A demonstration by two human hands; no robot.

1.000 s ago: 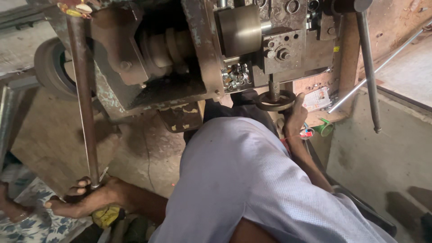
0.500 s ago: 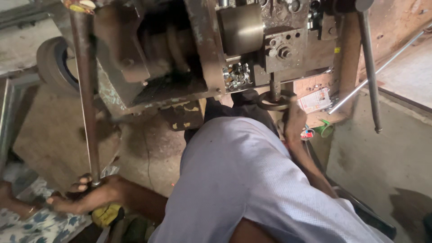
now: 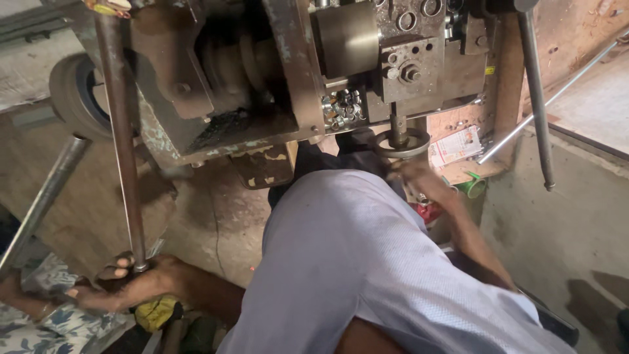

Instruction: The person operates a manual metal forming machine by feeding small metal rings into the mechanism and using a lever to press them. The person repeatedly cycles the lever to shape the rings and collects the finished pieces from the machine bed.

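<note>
- Two hands are at work on one heavy, rust-stained machine [image 3: 275,98], one at each side of the person's pale shirt [image 3: 367,262].
- Left hand [image 3: 131,285] is clenched around the bottom end of a long steel lever rod [image 3: 121,144], which rises from that hand to the machine's top corner. Compared with a second ago, the hand sits slightly lower and closer in, so the rod looks pulled a little toward the body; I judge a lever stroke to be under way.
- Just left of that hand lie a patterned blue-and-white cloth [image 3: 39,324] and a loose grey pipe [image 3: 42,196]; something yellow [image 3: 157,311] lies right below it.
- Right hand [image 3: 416,177] touches the small round handwheel [image 3: 401,143] under the machine's tool block; motion blur hides the fingers, so I cannot tell whether it grips. It has barely shifted.
- Beyond the right hand hang a second rod [image 3: 537,105] and a printed paper [image 3: 455,145].
- Bare, stained concrete floor [image 3: 216,223] lies beneath, with a concrete ledge [image 3: 563,216] at right.
</note>
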